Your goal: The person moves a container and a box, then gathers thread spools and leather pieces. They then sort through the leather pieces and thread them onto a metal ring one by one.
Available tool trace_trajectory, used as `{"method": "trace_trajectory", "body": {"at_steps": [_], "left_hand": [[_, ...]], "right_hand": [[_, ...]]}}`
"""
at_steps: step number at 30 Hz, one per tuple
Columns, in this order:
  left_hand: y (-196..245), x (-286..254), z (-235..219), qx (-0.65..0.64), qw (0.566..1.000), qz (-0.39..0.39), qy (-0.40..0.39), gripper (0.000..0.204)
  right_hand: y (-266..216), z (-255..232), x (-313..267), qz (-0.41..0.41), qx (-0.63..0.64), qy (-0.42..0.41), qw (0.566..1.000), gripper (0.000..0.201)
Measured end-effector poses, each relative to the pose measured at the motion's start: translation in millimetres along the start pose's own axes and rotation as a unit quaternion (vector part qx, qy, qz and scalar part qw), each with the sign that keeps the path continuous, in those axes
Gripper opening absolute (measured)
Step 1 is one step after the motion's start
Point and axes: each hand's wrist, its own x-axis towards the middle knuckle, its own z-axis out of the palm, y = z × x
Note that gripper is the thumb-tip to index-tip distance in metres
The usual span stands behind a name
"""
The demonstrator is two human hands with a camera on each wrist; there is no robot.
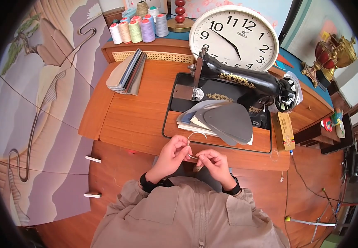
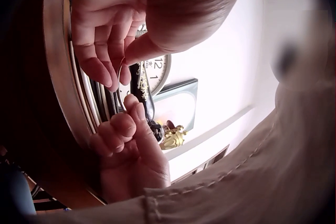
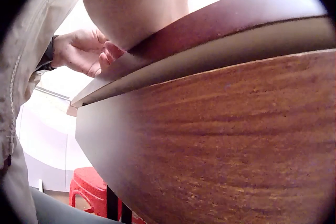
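Both hands meet in front of my jacket, close to the front edge of the wooden sewing table (image 1: 133,120). A thin, pale, curved ring (image 1: 198,132), like a slim bangle or wire hoop, runs between them. My left hand (image 1: 173,155) pinches it between thumb and fingers. Thumb and fingertips of my right hand (image 1: 215,163) pinch its lower end. The left wrist view has the ring (image 2: 120,73) edge-on between the two hands' fingertips. In the right wrist view, the table edge hides the right hand's fingers.
Grey shaped fabric pieces (image 1: 228,120) lie before a black sewing machine (image 1: 245,78). Behind it leans a large clock (image 1: 237,39). Thread spools (image 1: 141,31) and a stack of folded swatches (image 1: 127,74) sit at the back left. A yellow box (image 1: 286,130) stands right.
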Motion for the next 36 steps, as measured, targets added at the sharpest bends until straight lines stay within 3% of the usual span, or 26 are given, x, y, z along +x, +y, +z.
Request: {"method": "trace_trajectory", "body": {"at_steps": [5, 9, 16, 24, 31, 34, 35, 36], "left_hand": [[6.5, 0.9, -7.3, 0.02, 1.0, -0.021, -0.009, 0.011], [12.0, 1.3, -11.0, 0.076, 0.997, -0.024, -0.003, 0.025], [9.6, 1.8, -29.4, 0.054, 0.998, -0.024, -0.01, 0.026], [7.2, 17.1, -73.0, 0.09, 0.99, 0.021, 0.109, 0.022], [1.8, 28.4, -111.1, 0.157, 0.964, 0.056, 0.205, 0.02], [9.7, 31.6, -118.0, 0.167, 0.955, 0.056, 0.237, 0.017], [12.3, 32.6, -119.6, 0.167, 0.951, 0.055, 0.255, 0.016], [13.5, 33.4, -120.9, 0.166, 0.946, 0.053, 0.273, 0.015]], "right_hand": [[-1.2, 2.2, 1.2, 0.012, -0.022, -0.013, 1.0, 0.013], [-1.4, 6.1, 1.7, 0.021, -0.03, -0.011, 0.999, 0.013], [0.3, 12.0, 5.1, 0.039, -0.059, 0.012, 0.997, 0.014], [7.5, 16.6, 7.1, 0.005, -0.091, 0.042, 0.995, 0.01], [-2.8, 28.1, 8.3, 0.03, -0.173, 0.074, 0.982, 0.012], [-18.5, 32.8, 12.5, -0.018, -0.198, 0.129, 0.972, 0.006], [-33.0, 30.4, 18.0, -0.155, -0.369, 0.139, 0.906, 0.004], [-45.5, 27.5, 22.5, -0.284, -0.522, 0.142, 0.792, 0.007]]}}
